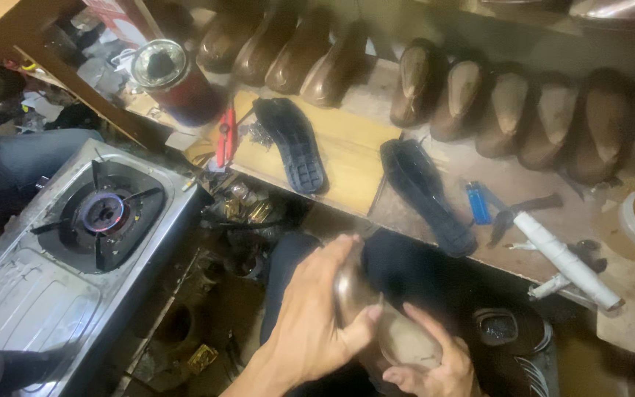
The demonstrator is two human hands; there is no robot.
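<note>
Left hand (317, 323) and right hand (428, 360) are clamping a glossy brown leather shoe upper (376, 323), apparently shaping it; next calls for firm pressing.

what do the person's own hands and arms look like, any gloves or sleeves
Both are bare. The left hand wears no glove, and its forearm shows uncovered down to the frame edge, with no sleeve, watch or band in view. The right hand is ungloved too; no ring can be made out, and its arm is out of frame.
</note>
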